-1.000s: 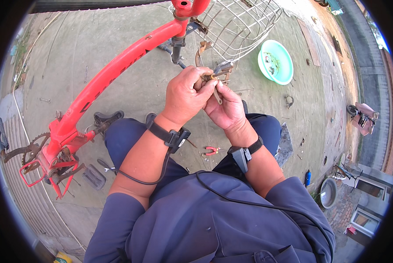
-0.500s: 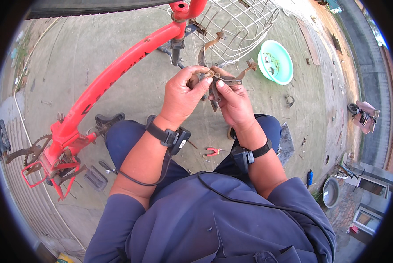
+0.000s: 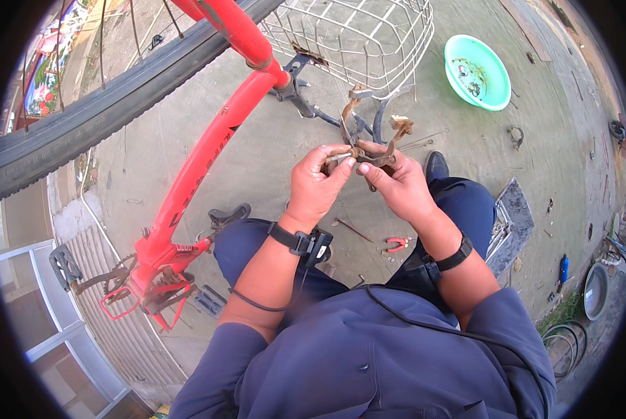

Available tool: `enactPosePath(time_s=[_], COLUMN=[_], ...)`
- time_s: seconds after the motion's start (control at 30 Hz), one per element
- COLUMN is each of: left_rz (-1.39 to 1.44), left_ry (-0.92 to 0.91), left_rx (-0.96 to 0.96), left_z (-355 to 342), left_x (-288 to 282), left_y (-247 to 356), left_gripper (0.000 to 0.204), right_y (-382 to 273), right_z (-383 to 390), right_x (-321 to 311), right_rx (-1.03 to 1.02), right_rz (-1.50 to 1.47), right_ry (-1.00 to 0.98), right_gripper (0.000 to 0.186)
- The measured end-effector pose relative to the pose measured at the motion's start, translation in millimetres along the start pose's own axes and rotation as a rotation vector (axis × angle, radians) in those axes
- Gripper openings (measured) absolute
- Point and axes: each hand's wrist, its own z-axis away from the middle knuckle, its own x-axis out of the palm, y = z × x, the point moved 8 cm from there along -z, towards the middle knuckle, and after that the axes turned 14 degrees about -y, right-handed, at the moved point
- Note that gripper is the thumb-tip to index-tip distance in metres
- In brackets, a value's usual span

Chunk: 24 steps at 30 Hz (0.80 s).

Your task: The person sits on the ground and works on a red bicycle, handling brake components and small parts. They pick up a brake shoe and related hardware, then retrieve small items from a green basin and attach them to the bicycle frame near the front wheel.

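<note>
One rusty brake caliper is held up in front of the person, its two curved arms pointing away from the body. The left hand comes to the caliper's left side, thumb and fingers pinching a small, pale bolt-like piece there. On the caliper's right, the right hand grips the metal itself between thumb and fingers. Below the caliper, toward the body, lie a thin rod and, slightly right of it, pliers with red handles. Well to the caliper's lower right, a grey board bears metal tools. Left of the caliper stretches a red bicycle frame. Beyond the caliper is a pale wire basket; to its upper right sits a light green basin with small bits inside, and far to its upper left, a black-tyred wheel.
</note>
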Motion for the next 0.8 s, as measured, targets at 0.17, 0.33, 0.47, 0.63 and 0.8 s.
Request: enactPosePath(time_s=[0.17, 0.33, 0.47, 0.63, 0.8], left_rz=[0.0, -0.079, -0.086, -0.055, -0.049], left_ry=[-0.025, -0.104, -0.17, -0.218, -0.146], left_rx=[-0.068, -0.105, -0.134, -0.128, -0.112], left_z=[-7, -6, -10, -21, -30], left_x=[10, 24, 39, 55, 61], left_y=[-17, -21, -26, -23, -19], left_gripper=[0.018, 0.019, 0.02, 0.02, 0.021], right_y=[-7, -19, -22, -31, -39], right_z=[9, 22, 28, 33, 27], right_x=[-12, -24, -37, -52, -61], right_rx=[0.019, 0.086, 0.127, 0.067, 0.026], right_rz=[0.315, 0.55, 0.548, 0.517, 0.573], right_ry=[0.081, 0.108, 0.129, 0.119, 0.103], right_gripper=[0.038, 0.038, 0.038, 0.039, 0.038])
